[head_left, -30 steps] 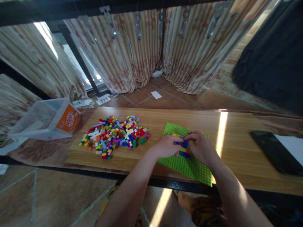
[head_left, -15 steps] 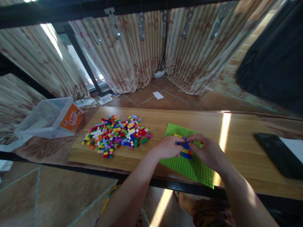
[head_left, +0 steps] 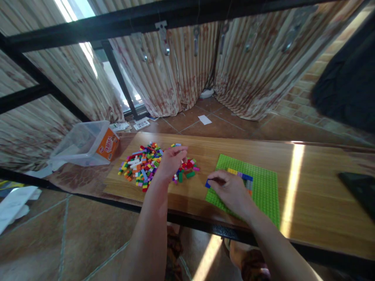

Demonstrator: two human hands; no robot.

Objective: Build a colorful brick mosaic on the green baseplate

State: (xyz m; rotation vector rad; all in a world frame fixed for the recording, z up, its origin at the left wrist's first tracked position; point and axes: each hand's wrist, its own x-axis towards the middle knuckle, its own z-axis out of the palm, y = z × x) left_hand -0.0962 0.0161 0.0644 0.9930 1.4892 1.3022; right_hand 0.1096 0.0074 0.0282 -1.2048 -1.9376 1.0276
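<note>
My left hand (head_left: 170, 163) is over the right part of a loose pile of colourful toy bricks (head_left: 140, 168), its fingers stretched out and no brick visible in them. At the left edge of a green studded baseplate (head_left: 265, 195), my right hand (head_left: 230, 191) pinches a blue brick (head_left: 208, 183) between thumb and fingers. On the plate, a row of yellow, purple and blue bricks (head_left: 246, 177) shows beyond the right hand, with grey and orange ones beside it. That hand hides the rest of the bricks on the plate.
A clear plastic bin (head_left: 84, 146) with an orange label stands left of the wooden board (head_left: 202, 146). At the right edge lies a dark flat object (head_left: 357, 191). A black metal bar (head_left: 187, 19) crosses above, in front of curtains (head_left: 178, 74).
My left hand has left the baseplate and moved left to the brick pile. The right hand has shifted left with a blue brick, uncovering part of the row. The view has turned left.
</note>
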